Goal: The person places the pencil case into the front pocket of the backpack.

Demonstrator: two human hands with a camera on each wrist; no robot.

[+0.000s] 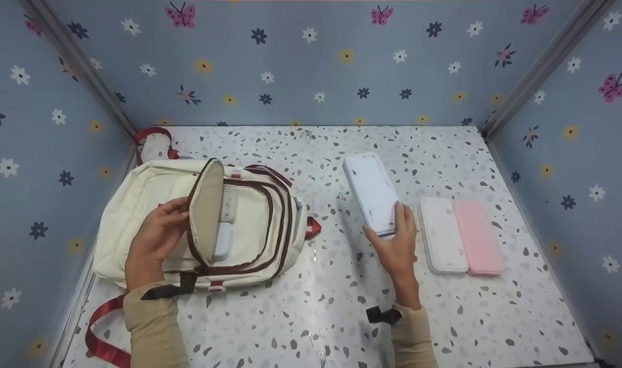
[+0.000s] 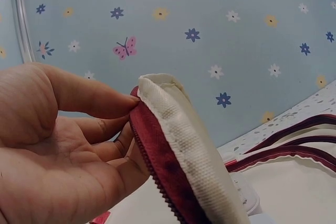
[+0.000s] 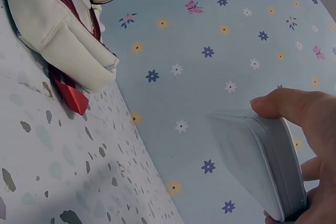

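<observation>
On the left lies a cream backpack (image 1: 152,204) with dark red zips, its front pocket unzipped. My left hand (image 1: 157,235) pinches the edge of the pocket flap (image 1: 208,214) between thumb and fingers and holds it raised; the left wrist view shows the thumb on the red zip tape (image 2: 157,150). Inside the pocket, a whitish case (image 1: 229,204) and a pale blue case (image 1: 222,240) are partly visible. My right hand (image 1: 399,250) grips the near end of a long, flat, bluish-white case (image 1: 372,191), tilted above the table, with thumb and fingers on opposite sides.
A white case (image 1: 444,235) and a pink case (image 1: 477,237) lie side by side at the right of the speckled table (image 1: 341,327). Red straps (image 1: 104,332) extend from the backpack. Flower-patterned panels (image 1: 311,61) enclose the back and both sides.
</observation>
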